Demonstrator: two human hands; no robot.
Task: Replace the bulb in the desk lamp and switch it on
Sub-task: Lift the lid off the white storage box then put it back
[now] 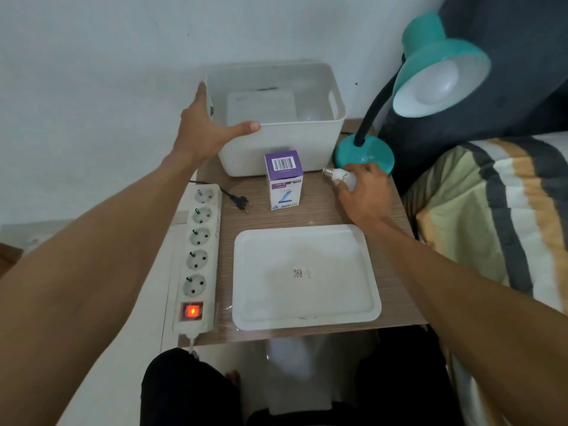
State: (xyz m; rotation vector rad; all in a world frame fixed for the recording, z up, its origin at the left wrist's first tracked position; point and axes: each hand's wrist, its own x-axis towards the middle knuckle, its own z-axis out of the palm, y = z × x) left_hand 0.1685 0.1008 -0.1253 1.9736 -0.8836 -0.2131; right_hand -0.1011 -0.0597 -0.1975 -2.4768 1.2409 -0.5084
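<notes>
A teal desk lamp (365,156) stands at the table's back right, its shade (442,78) tilted toward me with a white bulb (436,84) seated inside. My right hand (362,192) lies just in front of the lamp base, shut on a white bulb (341,176) whose metal screw cap points left. My left hand (206,130) grips the near-left corner of a white storage bin (276,149), thumb along its front rim. A purple and white bulb box (284,179) stands upright in front of the bin. The lamp's black plug (241,202) lies loose on the table.
A white power strip (196,256) with a lit red switch (192,311) runs along the table's left edge. A white tray lid (304,278) lies at the front. A striped bed (498,210) and dark cushion sit to the right. Wall behind.
</notes>
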